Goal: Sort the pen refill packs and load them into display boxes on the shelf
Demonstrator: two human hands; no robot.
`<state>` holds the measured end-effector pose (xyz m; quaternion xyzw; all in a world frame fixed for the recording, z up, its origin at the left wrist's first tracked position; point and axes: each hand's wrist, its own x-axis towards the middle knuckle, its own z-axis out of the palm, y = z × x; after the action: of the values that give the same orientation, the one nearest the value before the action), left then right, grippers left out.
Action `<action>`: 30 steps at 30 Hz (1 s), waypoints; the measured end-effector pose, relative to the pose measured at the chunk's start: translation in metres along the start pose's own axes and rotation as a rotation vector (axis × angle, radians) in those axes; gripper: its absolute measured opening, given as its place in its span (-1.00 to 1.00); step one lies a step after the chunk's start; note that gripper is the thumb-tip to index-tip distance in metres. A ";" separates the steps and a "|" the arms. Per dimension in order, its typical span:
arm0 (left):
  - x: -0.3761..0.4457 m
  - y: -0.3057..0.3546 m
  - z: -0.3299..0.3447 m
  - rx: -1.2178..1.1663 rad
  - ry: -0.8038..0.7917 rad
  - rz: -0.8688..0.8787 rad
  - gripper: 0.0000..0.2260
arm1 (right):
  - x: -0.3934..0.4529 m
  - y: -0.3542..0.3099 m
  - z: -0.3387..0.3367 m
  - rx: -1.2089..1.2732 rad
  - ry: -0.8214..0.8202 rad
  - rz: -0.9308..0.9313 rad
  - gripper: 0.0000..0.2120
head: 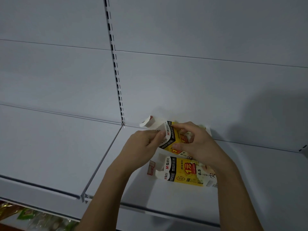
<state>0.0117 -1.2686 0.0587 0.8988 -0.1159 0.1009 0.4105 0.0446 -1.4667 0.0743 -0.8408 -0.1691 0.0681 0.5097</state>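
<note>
Upper box: your yellow display box (pixel 173 139) sits at the back of the shelf (pixel 133 172), half-folded, between both your hands.
Lower box: a second box (pixel 185 171) lies flat at 6 o'clock of the first, untouched.
Left hand: your left hand (pixel 143 145) pinches the white end flap at the box's 9 o'clock edge.
Right hand: your right hand (pixel 195 142) curls over the box's 3 o'clock side, fingertips pressing in.
Risk: pull the flap too hard and the thin card could tear or crease; your right forearm could nudge the lower box.
Refill packs: none in sight.
</note>
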 end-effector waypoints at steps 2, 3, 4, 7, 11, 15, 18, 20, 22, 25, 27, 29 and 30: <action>-0.002 -0.005 0.002 -0.116 -0.020 -0.017 -0.57 | 0.000 0.001 0.002 -0.015 -0.007 -0.001 -0.48; -0.003 -0.007 0.003 -0.173 0.007 -0.001 -0.61 | 0.001 0.002 0.002 -0.021 -0.003 0.004 -0.48; -0.005 -0.008 0.003 -0.213 0.046 0.027 -0.67 | 0.001 0.001 0.002 -0.022 0.008 0.013 -0.48; -0.002 -0.012 0.003 -0.233 0.137 0.114 -0.88 | 0.002 0.003 0.000 -0.019 0.046 0.044 -0.50; 0.005 -0.026 0.014 -0.165 0.124 0.047 -0.90 | 0.008 0.010 0.003 -0.073 0.044 0.081 -0.67; 0.007 -0.034 0.033 -0.220 0.041 -0.074 -0.84 | 0.020 0.016 0.006 -0.247 0.039 0.085 -0.85; 0.008 -0.033 0.044 -0.299 -0.064 -0.206 -0.91 | 0.026 0.023 0.009 -0.363 0.029 0.114 -0.84; 0.011 -0.035 0.050 -0.273 -0.081 -0.268 -0.91 | 0.026 0.028 0.010 -0.384 0.033 0.135 -0.85; 0.016 -0.037 0.052 -0.274 -0.052 -0.311 -0.87 | 0.023 0.033 0.010 -0.371 0.060 0.155 -0.85; 0.023 -0.036 0.052 -0.248 0.018 -0.347 -0.86 | 0.015 0.039 0.004 -0.343 0.128 0.172 -0.82; 0.025 -0.036 0.052 -0.204 0.037 -0.347 -0.88 | 0.011 0.041 -0.001 -0.309 0.128 0.190 -0.80; 0.023 -0.035 0.053 -0.189 0.047 -0.345 -0.89 | 0.008 0.041 -0.005 -0.304 0.118 0.190 -0.78; 0.022 -0.034 0.053 -0.180 0.056 -0.342 -0.89 | 0.006 0.040 -0.006 -0.310 0.118 0.180 -0.76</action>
<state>0.0474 -1.2907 0.0066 0.8620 0.0416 0.0438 0.5033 0.0607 -1.4864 0.0425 -0.9236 -0.0716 0.0368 0.3748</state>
